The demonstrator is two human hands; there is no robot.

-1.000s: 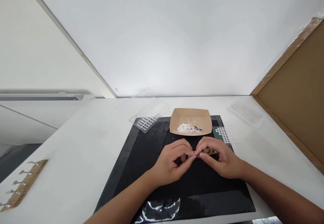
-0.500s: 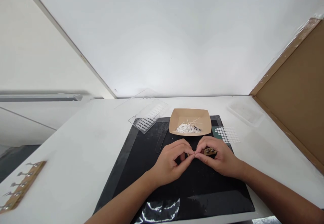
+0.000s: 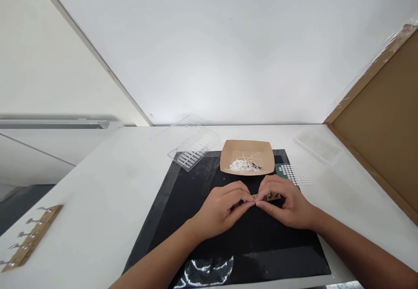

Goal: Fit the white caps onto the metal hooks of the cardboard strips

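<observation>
Over the black mat, my left hand and my right hand meet fingertip to fingertip. Thumb and index finger are pinched on each side. Whatever lies between the tips is too small and covered to make out. Just behind the fingers, partly hidden by my right hand, is a small wooden strip carrying shiny metal pieces. Beyond the hands stands a brown cardboard tray holding a heap of white scraps and thin slivers.
Clear plastic cases with white labels lie back left, beside a dark thin tool. A sheet of white dots and a clear lid are at right. Another wooden strip with several metal pieces sits far left. A cardboard panel borders the right.
The fingertips have parted slightly and shifted a little right, and more of the wooden strip shows behind them. The whole view has moved slightly.
</observation>
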